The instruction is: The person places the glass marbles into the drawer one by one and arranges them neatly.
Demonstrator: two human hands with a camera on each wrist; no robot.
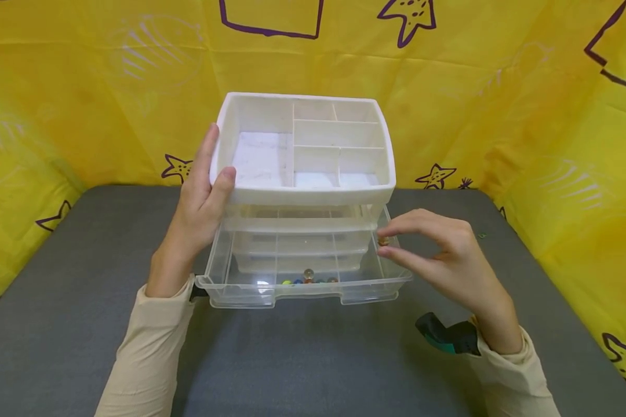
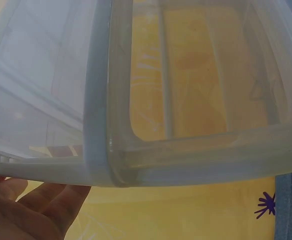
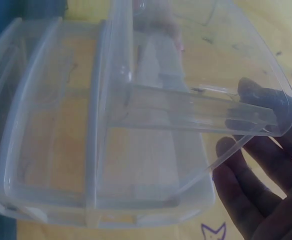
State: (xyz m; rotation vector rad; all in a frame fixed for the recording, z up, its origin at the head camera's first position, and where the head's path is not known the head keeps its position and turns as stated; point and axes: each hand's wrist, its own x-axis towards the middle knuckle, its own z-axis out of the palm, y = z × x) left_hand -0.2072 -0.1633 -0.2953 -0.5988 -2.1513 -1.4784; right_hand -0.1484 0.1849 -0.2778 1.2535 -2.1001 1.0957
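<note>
A white drawer organizer with a compartmented top tray stands in the middle of the table. My left hand holds its upper left side, thumb over the front rim; the left wrist view shows the fingers against the side. A clear drawer is pulled out at the front, with several small marbles along its front wall. Above the drawer's right edge, my right hand pinches a small brownish marble between thumb and forefinger. In the right wrist view, that hand is beside the clear plastic and the marble cannot be made out.
The organizer stands on a grey table. Yellow cloth with purple drawings rises behind it and at both sides. A tiny green thing lies on the table at the right. A black wrist strap sits by the right sleeve.
</note>
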